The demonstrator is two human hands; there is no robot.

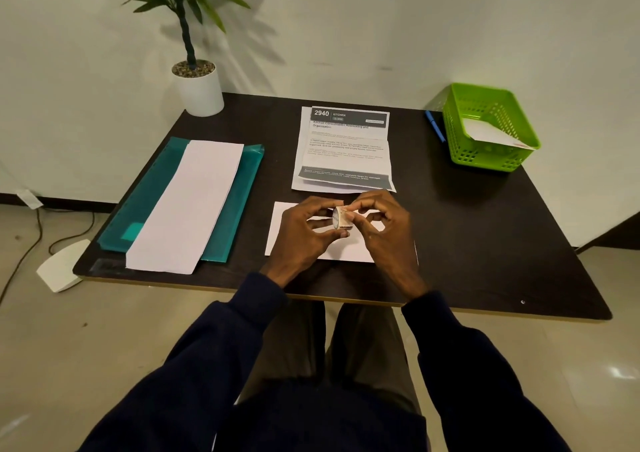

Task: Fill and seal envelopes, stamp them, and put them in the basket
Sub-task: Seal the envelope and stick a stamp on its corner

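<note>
The dark, matt wooden tabletop [485,236] carries a teal plastic folder [145,202] at the left and a green perforated plastic basket [460,129] at the far right, where one white envelope already lies. The flat white paper envelope [280,223] in work lies directly under both hands, with its long axis from left to right. The left hand [301,233] grips a small roll of paper stamps [341,221] with toothed edges. The right hand [384,229] pinches its loose end. The roll hangs just above the envelope, so I judge the stamp must go straight down. The basket is nearer to the right hand.
</note>
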